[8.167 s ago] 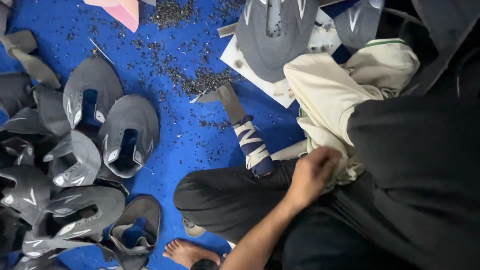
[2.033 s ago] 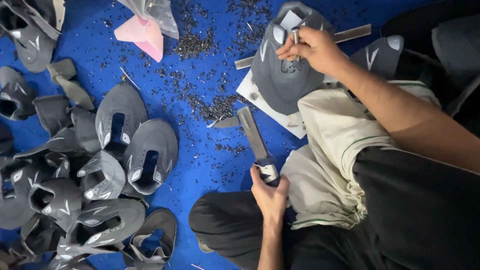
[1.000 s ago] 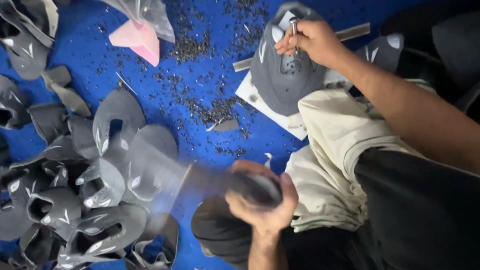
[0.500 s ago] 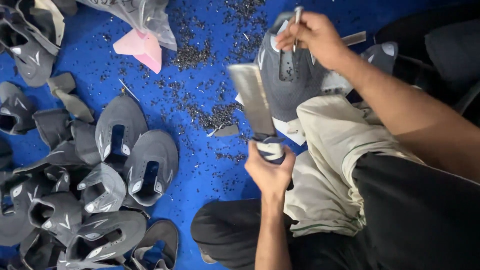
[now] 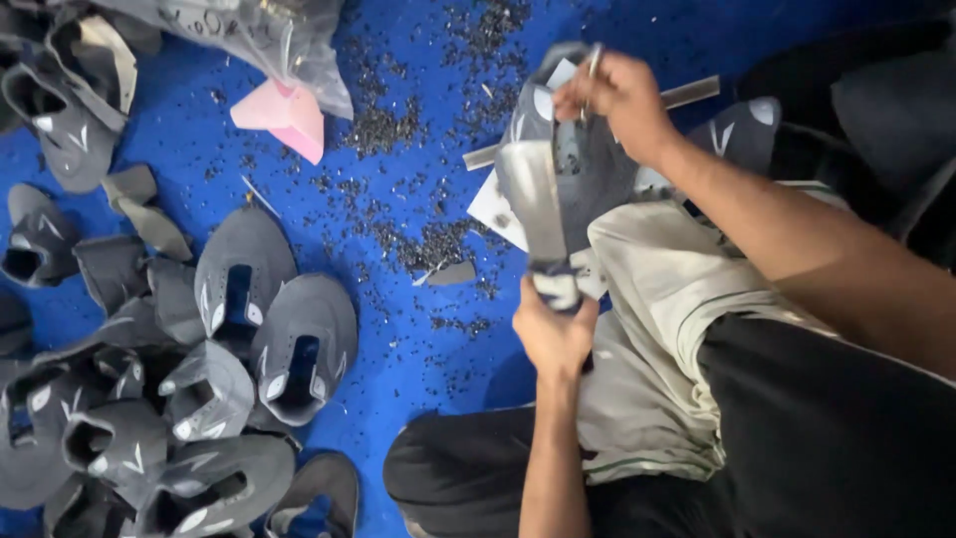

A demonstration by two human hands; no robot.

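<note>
Seen from above, a person sits cross-legged on a blue floor (image 5: 398, 120) strewn with small dark punched-out bits. The left hand (image 5: 554, 334) has its fingers wrapped tight round the taped handle of a flat metal blade (image 5: 538, 204), which stands raised with its broad end pointing away from the body and hangs just over the work, blurred as if in motion. The right hand (image 5: 619, 95) is farther out, its fingers pinched closed on a thin metal punch (image 5: 592, 68) held upright against a grey shoe upper (image 5: 588, 169). That upper lies flat over a white board (image 5: 495, 209) and a metal strip (image 5: 692, 93), beside the person's knee, probably so the soft material has something firm beneath it. A cream cloth (image 5: 667, 329) covers the lap over dark trousers, likely to shield the legs. To the left, well apart from both hands, a heap of grey shoe uppers (image 5: 199, 389) spreads over the floor, most with the opening facing up. Near the top lie a clear plastic bag (image 5: 249, 40) and, just below it, a pink scrap (image 5: 284, 115). A small grey offcut (image 5: 453, 272) rests on the floor between the heap and the person's hands.
</note>
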